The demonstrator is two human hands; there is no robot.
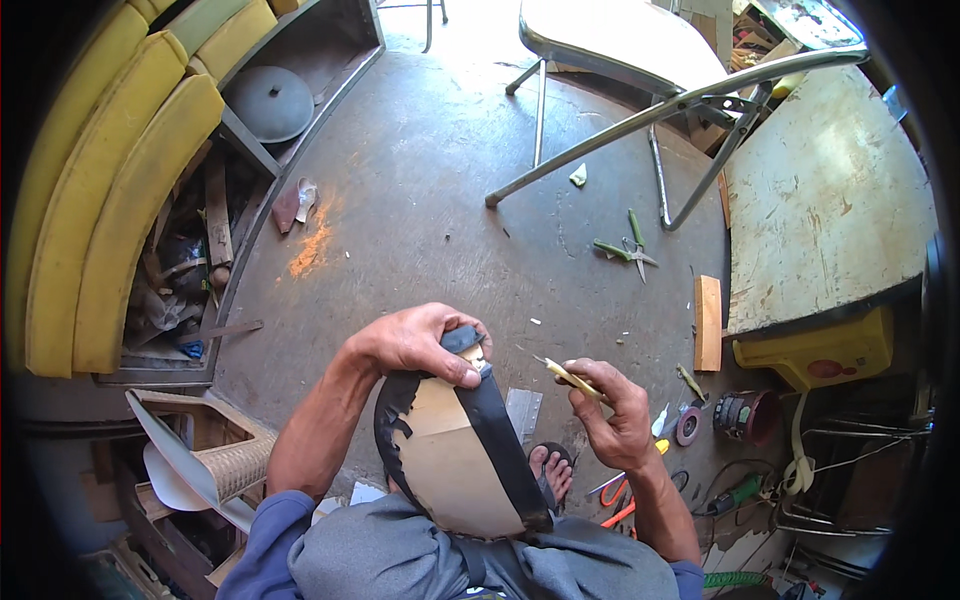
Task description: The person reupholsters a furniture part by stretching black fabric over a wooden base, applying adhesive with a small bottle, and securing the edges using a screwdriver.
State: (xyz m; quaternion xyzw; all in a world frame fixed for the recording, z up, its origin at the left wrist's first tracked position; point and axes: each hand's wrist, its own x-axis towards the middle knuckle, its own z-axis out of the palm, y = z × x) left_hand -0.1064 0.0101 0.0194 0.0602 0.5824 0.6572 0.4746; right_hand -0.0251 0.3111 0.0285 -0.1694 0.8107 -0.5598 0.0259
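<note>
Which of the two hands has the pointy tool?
The right hand: it grips the thin pointed tool by its yellowish handle. The left hand instead holds the top of the curved black-and-tan piece.

panel (450, 435) on lap (355, 560), hand tool (570, 376) right of it, snips (632, 254) on floor (420, 200) beyond, lid (270, 104) in cabinet (325, 45) at left

Two hands (418, 338) here, one handheld tool (577, 381), one black-edged panel (445, 440), one pair of shears (635, 254), one wood block (708, 325), and one lid (270, 106)!
</note>
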